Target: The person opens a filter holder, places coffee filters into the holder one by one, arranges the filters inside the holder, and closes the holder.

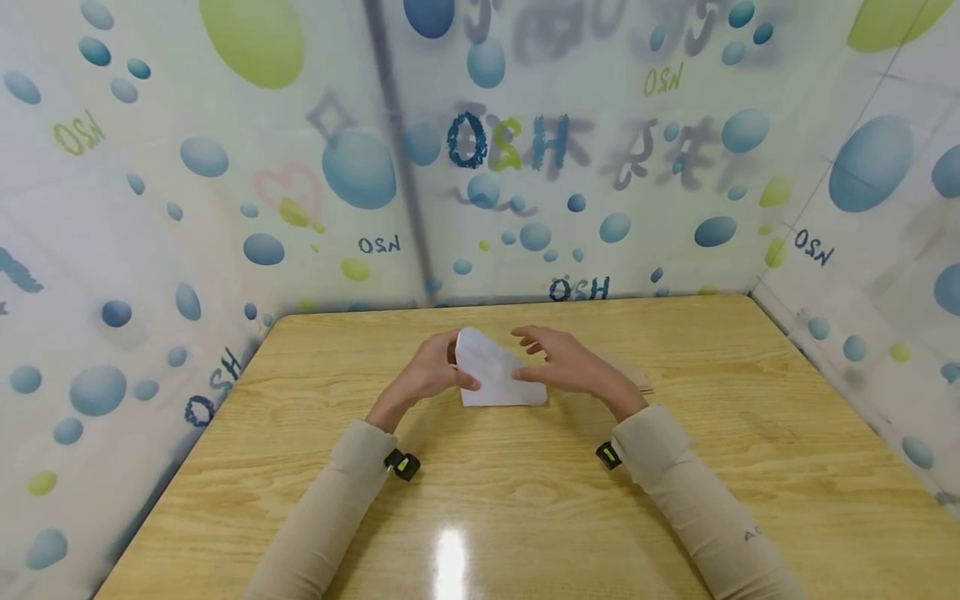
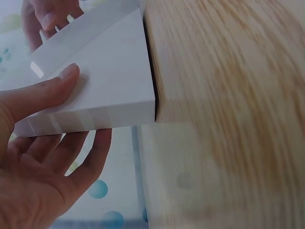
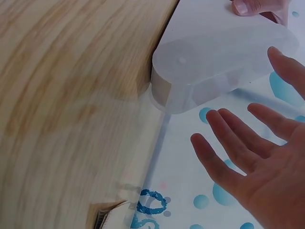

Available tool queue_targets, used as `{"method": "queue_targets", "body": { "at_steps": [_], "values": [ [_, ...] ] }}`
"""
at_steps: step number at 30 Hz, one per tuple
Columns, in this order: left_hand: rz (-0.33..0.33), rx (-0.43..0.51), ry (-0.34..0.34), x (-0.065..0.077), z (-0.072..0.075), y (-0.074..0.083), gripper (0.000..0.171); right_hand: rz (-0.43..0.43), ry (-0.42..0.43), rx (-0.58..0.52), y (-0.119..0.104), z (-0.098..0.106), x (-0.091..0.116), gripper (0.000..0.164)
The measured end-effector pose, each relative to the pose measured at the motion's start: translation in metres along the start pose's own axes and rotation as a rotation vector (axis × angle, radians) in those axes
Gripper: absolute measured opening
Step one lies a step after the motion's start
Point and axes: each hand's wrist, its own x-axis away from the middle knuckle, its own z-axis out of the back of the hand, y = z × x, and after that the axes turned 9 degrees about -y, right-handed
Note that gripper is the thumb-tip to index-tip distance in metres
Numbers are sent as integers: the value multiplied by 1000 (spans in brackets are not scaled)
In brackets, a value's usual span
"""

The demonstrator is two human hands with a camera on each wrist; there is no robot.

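White box: centre of head view, btwn the hands; upper edge slopes down to the right. Lower edge on or just above the wood table, can't tell which.
Cloudy strip: along box side facing R; rounded end. Part of box or a sep. cover? Can't tell from here.
L hand: clamped on box, thumb on near face, fingers round the far side.
R hand: fingers spread, gripping nothing; thumb tip right by strip, contact unclear.
Step in hand: L steadies box, R prob. lining up for a hold, I'd say.
Next move: calls for R thumb + fingers closing on strip side, L staying firm; a slack L could let box tip, I reckon.
Tan layered piece: bottom edge of R wrist view, left of ctr., well apart from box.
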Motion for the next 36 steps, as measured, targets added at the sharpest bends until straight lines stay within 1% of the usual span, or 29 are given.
{"method": "queue_targets", "body": {
  "at_steps": [5, 11, 14, 18, 24, 27, 30, 36],
  "values": [
    [-5, -7, -11, 0, 1, -1, 56, 2, -15, 30, -4, -3, -3, 72],
    [1, -17, -34, 0, 3, -3, 57, 1, -27, 33, -8, -6, -4, 71],
    [-4, -24, -54, 0, 4, -4, 54, -3, -31, 37, -9, -7, -5, 71],
    [-12, -27, -87, 0, 5, -6, 50, 12, -29, 61, -9, -9, -6, 69],
    [15, -16, -116, 2, 7, -6, 45, 38, -29, 77, -12, -11, -6, 68],
    [15, -13, -128, 2, 6, -5, 46, 53, -27, 89, -13, -13, -6, 66],
    [26, -8, -143, 3, 6, -4, 48, 54, -27, 104, -13, -15, -7, 64],
    [47, -31, -168, 2, 4, -5, 44, 41, -12, 126, -14, -18, -8, 63]
  ]
}}
